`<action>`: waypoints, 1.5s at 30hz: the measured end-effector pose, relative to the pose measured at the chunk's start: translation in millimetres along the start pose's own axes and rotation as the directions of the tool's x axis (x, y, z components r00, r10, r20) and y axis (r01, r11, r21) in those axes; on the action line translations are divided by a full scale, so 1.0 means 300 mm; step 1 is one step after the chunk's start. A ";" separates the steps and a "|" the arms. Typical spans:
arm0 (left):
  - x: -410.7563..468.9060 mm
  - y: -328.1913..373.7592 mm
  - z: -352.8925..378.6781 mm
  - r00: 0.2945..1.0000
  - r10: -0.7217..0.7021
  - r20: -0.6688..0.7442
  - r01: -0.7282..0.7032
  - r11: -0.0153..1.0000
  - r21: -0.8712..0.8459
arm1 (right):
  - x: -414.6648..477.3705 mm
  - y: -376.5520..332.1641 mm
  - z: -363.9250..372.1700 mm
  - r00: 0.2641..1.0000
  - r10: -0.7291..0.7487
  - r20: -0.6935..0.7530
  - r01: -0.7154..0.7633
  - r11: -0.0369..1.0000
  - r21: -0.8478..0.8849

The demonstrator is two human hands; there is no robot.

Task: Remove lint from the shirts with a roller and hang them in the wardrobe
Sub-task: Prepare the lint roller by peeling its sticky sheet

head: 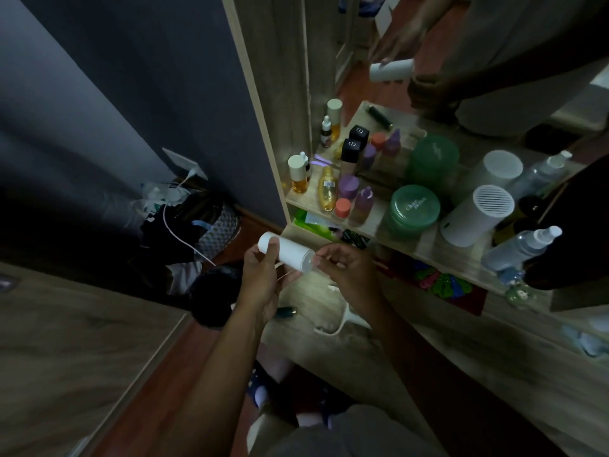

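I'm looking into a dim room: dark grey wall (99, 94) left, mirror (329, 61) over a wooden shelf (445, 255), reddish floor (158, 400) below.

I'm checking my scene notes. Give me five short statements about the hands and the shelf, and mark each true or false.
1. The left hand grips the white roller. True.
2. The right hand rests flat on the shelf. False: it pinches at the roller's end, above the shelf.
3. A green jar stands on the shelf. True.
4. The jar's lid is off. False: the lid is on.
5. A white cylinder with a grilled top stands to the right of the jar. True.
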State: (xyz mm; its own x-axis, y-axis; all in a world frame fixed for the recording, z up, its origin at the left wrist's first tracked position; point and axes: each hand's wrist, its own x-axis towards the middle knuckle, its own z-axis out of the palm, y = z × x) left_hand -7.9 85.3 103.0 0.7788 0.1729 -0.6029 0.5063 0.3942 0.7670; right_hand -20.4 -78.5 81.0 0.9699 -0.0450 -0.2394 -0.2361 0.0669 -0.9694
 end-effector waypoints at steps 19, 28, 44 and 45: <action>-0.100 0.006 0.011 0.988 0.053 0.144 -0.081 0.977 0.195 | -0.019 0.315 -0.131 0.990 0.074 -0.124 -0.122 0.890 -0.440; -0.101 -0.017 -0.037 0.991 0.088 0.099 -0.111 0.958 0.265 | -0.094 0.501 -0.171 0.929 0.341 -0.144 -0.313 0.514 -0.799; -0.178 0.021 -0.092 0.987 0.068 0.145 -0.098 0.973 0.208 | -0.019 0.026 -0.030 0.981 -0.174 0.085 0.193 0.847 -0.495; -0.185 0.023 -0.091 0.985 0.075 0.157 -0.107 0.972 0.209 | -0.015 -0.006 -0.020 0.966 -0.234 0.108 0.256 0.831 -0.494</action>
State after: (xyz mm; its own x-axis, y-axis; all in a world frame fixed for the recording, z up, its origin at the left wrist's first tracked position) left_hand -57.6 103.1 135.9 0.8630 0.0585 -0.5019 0.4859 0.1759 0.8561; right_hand -24.8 -84.4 83.5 0.9988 0.0485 0.0015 0.0231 -0.4488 -0.8933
